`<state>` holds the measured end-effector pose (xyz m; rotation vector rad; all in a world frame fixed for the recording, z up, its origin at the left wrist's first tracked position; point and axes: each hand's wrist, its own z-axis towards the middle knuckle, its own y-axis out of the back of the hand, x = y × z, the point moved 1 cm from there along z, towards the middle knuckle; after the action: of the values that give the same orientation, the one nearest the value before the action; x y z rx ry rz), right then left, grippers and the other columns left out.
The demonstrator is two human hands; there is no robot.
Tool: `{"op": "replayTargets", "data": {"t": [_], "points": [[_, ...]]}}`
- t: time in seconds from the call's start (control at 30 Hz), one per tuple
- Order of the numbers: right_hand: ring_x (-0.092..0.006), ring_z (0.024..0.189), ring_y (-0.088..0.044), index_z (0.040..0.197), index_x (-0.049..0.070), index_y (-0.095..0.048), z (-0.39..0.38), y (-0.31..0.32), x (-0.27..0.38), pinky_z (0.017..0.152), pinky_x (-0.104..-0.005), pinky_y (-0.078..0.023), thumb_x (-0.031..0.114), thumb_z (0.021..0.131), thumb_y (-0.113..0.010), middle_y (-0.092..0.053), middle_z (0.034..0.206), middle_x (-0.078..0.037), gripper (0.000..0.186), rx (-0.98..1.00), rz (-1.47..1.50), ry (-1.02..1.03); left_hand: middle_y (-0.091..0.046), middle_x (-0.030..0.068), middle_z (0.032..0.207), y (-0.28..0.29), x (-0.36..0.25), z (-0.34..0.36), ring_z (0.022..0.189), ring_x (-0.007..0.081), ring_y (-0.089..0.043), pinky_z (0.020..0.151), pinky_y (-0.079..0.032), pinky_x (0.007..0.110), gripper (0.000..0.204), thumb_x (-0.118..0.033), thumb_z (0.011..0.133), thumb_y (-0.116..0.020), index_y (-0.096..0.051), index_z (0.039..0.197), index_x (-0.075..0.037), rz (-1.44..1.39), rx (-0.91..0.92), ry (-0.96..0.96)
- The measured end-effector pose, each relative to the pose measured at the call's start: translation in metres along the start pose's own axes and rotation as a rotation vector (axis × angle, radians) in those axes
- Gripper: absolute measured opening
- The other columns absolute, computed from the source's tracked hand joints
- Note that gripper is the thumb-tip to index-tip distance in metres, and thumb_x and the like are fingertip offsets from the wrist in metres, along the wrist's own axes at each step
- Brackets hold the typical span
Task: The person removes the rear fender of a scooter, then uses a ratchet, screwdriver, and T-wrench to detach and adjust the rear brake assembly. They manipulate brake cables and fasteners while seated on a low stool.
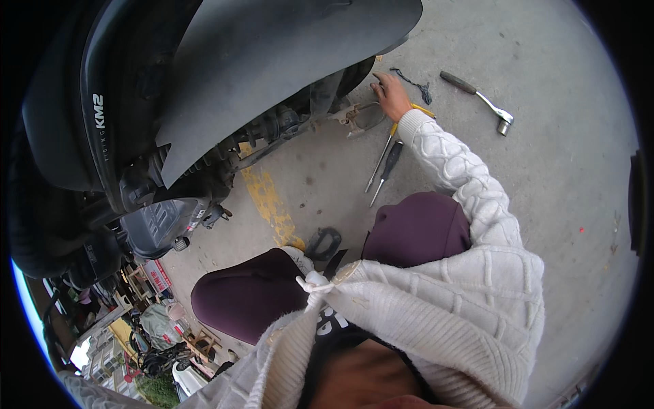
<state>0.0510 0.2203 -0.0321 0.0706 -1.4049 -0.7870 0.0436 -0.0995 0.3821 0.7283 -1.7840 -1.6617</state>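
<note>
Beside the scooter's underside, my right hand (392, 97) reaches low over the concrete, its fingers apart and nothing visible in them. Under its wrist lie yellow handles (422, 110), partly hidden, so I cannot tell whether they belong to one tool. A slim metal shaft (378, 165) runs down from one of them. Alongside is a screwdriver (391, 161) with a dark handle. Just beyond the hand lies a short black cord (424, 88). A ratchet wrench (480, 97) with a socket on its end rests farther right. My left hand is out of sight.
A dark scooter (272, 61) fills the upper left, with a metal loop (366, 117) jutting from its underside near my hand. My bent knees (419, 228) are close below. A worn yellow stripe (268, 194) crosses the concrete. Clutter and parked vehicles (160, 334) stand at lower left.
</note>
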Motion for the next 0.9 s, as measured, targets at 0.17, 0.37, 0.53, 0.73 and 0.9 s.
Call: {"op": "replayTargets", "data": {"t": [0.17, 0.37, 0.53, 0.73, 0.9], "points": [[-0.0383, 0.097, -0.058, 0.105, -0.002, -0.062, -0.009, 0.009, -0.014, 0.085, -0.0426, -0.045, 0.020, 0.087, -0.059, -0.062, 0.102, -0.022, 0.028, -0.104, 0.069, -0.193, -0.063, 0.0134, 0.112, 0.002, 0.000, -0.003, 0.102, 0.0259, -0.060, 0.087, -0.047, 0.043, 0.044, -0.038, 0.093, -0.053, -0.062, 0.116, -0.002, 0.008, 0.000, -0.016], [-0.0367, 0.091, -0.061, 0.103, -0.001, -0.065, -0.005, 0.021, -0.001, 0.082, -0.0408, -0.048, 0.020, 0.088, -0.055, -0.065, 0.099, -0.021, 0.028, -0.101, 0.131, -0.253, -0.063, 0.0134, 0.112, 0.005, 0.001, -0.010, 0.102, 0.0260, -0.060, 0.086, -0.047, 0.043, 0.044, -0.039, 0.093, -0.053, -0.062, 0.116, -0.002, 0.021, -0.011, -0.003], [-0.0209, 0.078, -0.063, 0.104, -0.003, -0.065, 0.006, 0.062, 0.038, 0.074, -0.0314, -0.049, 0.021, 0.092, -0.052, -0.068, 0.092, -0.013, 0.030, -0.045, 0.530, -0.425, -0.064, 0.0133, 0.111, 0.015, 0.008, -0.021, 0.102, 0.0261, -0.060, 0.086, -0.047, 0.044, 0.044, -0.039, 0.093, -0.053, -0.062, 0.116, -0.003, 0.048, -0.041, 0.011], [-0.0147, 0.088, -0.054, 0.119, -0.002, -0.053, 0.007, 0.099, 0.118, 0.078, -0.0291, -0.045, 0.024, 0.096, -0.048, -0.060, 0.103, -0.008, 0.035, 0.482, 1.385, -0.409, -0.064, 0.0133, 0.111, 0.057, 0.061, -0.062, 0.101, 0.0262, -0.060, 0.086, -0.047, 0.044, 0.044, -0.039, 0.094, -0.052, -0.063, 0.115, -0.003, 0.204, -0.149, 0.128], [-0.0150, 0.087, -0.054, 0.116, 0.006, -0.053, 0.019, 0.100, 0.141, 0.076, -0.0293, -0.045, 0.029, 0.095, -0.052, -0.060, 0.103, -0.009, 0.031, 0.556, 1.613, -0.444, -0.064, 0.0132, 0.111, 0.148, 0.155, -0.134, 0.101, 0.0263, -0.060, 0.086, -0.047, 0.044, 0.044, -0.040, 0.094, -0.052, -0.063, 0.115, -0.003, 0.479, -0.270, 0.405]]}}
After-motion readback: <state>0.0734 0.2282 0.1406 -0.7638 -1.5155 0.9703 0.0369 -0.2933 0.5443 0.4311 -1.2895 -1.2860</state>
